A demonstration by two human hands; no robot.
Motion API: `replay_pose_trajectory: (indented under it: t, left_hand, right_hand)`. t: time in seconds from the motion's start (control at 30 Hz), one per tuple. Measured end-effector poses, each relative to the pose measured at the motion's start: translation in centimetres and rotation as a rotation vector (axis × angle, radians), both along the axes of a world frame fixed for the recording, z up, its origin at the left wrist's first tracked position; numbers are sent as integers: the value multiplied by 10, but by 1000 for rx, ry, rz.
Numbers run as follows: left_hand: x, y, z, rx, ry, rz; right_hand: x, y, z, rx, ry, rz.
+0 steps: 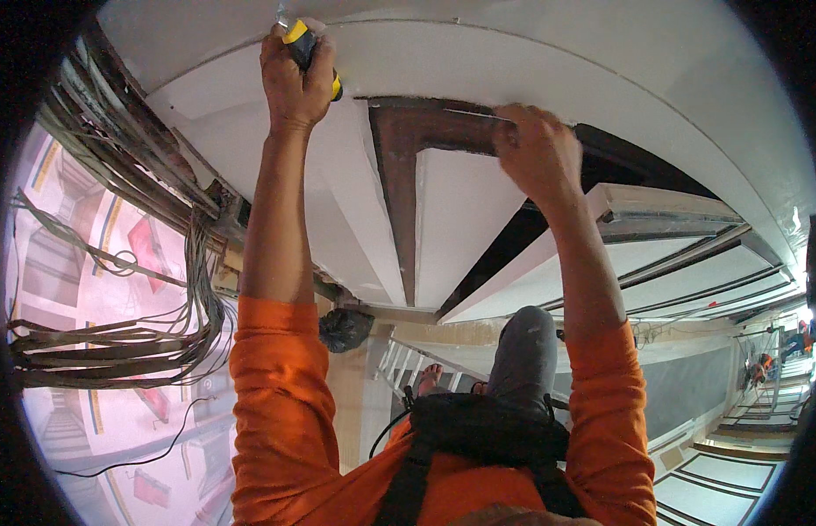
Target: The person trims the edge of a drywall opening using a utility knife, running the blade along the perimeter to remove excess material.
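My left hand (294, 79), raised at the upper left, is closed around the black-and-yellow handle of a hand tool (300, 46). A short metal end sticks out above the fist, close to the white panel surface (399, 44); its exact kind is unclear. My right hand (539, 153) is closed at the far edge of a brown-framed recess (395, 149) in the white panelling. A thin pale strip or blade (473, 114) runs leftward from its fingers along that edge. What the fingers grip is mostly hidden.
Bundled old cables (127, 342) hang at the left. A loose-edged white panel (671, 206) juts out beside the right forearm. Below are a black plastic bag (346, 329), a white ladder (399, 359) and my bent knee (526, 351). Another person (763, 368) in orange appears far right.
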State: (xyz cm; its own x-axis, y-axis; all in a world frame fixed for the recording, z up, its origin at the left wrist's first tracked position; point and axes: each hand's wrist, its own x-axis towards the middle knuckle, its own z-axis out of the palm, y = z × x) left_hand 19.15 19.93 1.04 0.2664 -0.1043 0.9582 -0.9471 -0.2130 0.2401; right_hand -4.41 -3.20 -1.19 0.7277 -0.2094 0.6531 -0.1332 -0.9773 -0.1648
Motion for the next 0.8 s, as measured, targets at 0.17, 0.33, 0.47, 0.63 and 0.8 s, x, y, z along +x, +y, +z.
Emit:
replay_pose_trajectory:
  t: [0.17, 0.33, 0.47, 0.63, 0.8]
  left_hand:
    - [4, 2, -2, -17, -60, -44]
    - [-5, -9, -1, -74, 135, -139]
    - [-1, 0, 0, -23, 137, -85]
    - [-6, -8, 0, -82, 208, -145]
    - [3, -1, -4, -45, 114, -48]
  right_hand:
    - [-8, -7, -7, -82, -251, 47]
    - [24, 23, -33, -173, -256, 304]
    - [32, 23, -33, -138, -246, 318]
    - [0, -10, -33, -223, -169, 31]
    - [-19, -14, -18, -91, -145, -223]
